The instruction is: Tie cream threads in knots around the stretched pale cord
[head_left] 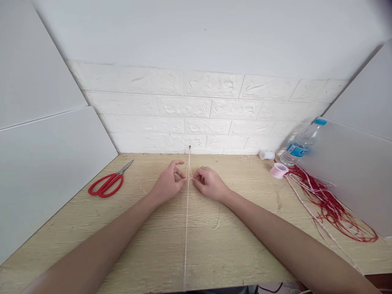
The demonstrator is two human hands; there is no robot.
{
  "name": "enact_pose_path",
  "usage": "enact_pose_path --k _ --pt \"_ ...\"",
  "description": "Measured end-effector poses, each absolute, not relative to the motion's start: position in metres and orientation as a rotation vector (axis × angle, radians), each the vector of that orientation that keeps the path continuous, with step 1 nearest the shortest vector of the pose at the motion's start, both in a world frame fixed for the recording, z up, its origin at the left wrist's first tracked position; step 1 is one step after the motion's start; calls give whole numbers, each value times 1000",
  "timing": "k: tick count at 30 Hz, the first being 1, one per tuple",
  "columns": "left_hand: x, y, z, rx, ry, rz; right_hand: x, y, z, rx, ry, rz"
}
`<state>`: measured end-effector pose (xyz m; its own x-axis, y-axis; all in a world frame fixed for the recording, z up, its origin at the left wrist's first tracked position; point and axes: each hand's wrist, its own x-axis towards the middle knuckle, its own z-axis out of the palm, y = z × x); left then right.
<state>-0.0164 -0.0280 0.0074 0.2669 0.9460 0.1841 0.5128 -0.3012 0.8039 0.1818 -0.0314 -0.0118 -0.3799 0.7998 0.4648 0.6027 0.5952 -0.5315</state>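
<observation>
A thin pale pink cord runs taut from a small hook at the foot of the wall towards me. Its upper stretch is a short knotted braid, and below that the strands spread into small loops. My left hand is left of the cord, thumb and index finger pinched on a strand, other fingers partly raised. On the other side my right hand has its fingers curled and pinched at a loop's edge. Loose ends trail by both hands.
Red-handled scissors lie at the left. At the right stand a water bottle, a pink thread spool and a white spool. A heap of red cords lies beside the right panel. Thread scraps lie by the wall.
</observation>
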Motion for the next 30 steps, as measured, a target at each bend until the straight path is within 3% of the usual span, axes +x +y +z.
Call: enact_pose_path --k 30 --pt "-21 -19 11 1549 1272 922 183 -29 -15 -1217 -2097 312"
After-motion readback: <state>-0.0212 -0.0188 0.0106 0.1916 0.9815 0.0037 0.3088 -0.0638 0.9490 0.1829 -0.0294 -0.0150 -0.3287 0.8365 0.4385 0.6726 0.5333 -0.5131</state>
